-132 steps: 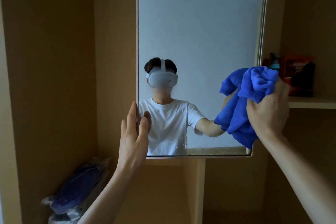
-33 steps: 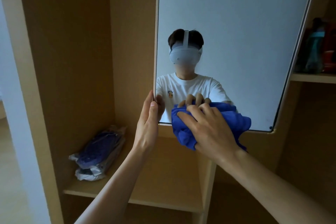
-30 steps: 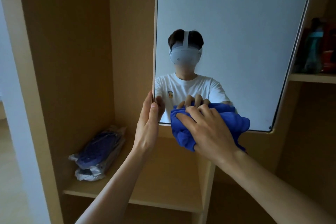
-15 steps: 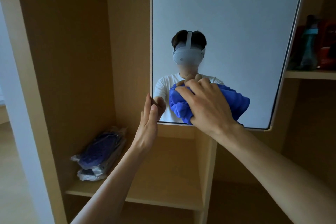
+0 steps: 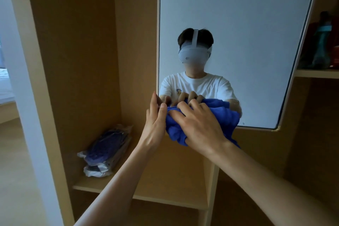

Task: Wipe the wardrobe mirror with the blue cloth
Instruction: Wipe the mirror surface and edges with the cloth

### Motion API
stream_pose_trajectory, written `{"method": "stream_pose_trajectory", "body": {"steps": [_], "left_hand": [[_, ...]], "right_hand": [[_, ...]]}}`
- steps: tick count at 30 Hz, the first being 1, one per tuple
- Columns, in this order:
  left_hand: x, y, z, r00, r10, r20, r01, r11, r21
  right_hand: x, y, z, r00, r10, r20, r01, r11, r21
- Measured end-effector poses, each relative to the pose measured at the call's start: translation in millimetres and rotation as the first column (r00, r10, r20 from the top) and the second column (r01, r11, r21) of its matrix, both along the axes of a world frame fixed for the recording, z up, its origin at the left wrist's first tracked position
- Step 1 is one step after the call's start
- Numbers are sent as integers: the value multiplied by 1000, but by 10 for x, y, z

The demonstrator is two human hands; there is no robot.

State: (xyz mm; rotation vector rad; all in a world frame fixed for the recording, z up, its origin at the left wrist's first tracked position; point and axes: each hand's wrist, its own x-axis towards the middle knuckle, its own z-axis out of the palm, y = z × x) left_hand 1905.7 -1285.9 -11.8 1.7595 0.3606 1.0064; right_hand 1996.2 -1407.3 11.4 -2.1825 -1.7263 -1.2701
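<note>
The wardrobe mirror (image 5: pixel 238 24) is a tall panel with a thin dark frame, tilted a little, and it reflects me. My right hand (image 5: pixel 198 124) grips the bunched blue cloth (image 5: pixel 227 117) and presses it against the glass at the lower left, over the bottom edge. My left hand (image 5: pixel 155 124) holds the mirror's left edge low down, with straight fingers behind the edge and the thumb on the front. The cloth touches my left thumb.
A plastic-wrapped dark blue bundle (image 5: pixel 106 150) lies on the lower left shelf (image 5: pixel 88 187). A teal bottle (image 5: pixel 321 42) stands on the right shelf (image 5: pixel 315 73) beside the mirror. A vertical divider (image 5: pixel 211 180) runs down below the mirror.
My right hand has carried the cloth down and to the left on the glass, up against my left thumb. The left hand keeps its hold on the mirror's edge.
</note>
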Motion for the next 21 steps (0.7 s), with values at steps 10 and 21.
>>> {"method": "stream_pose_trajectory", "body": {"steps": [10, 21], "left_hand": [[77, -134, -13, 994, 83, -74, -79, 996, 52], [137, -173, -108, 988, 153, -30, -151, 986, 66]], "right_hand": [[488, -568, 541, 993, -112, 47, 101, 975, 198], [616, -726, 328, 998, -60, 37, 54, 989, 140]]}}
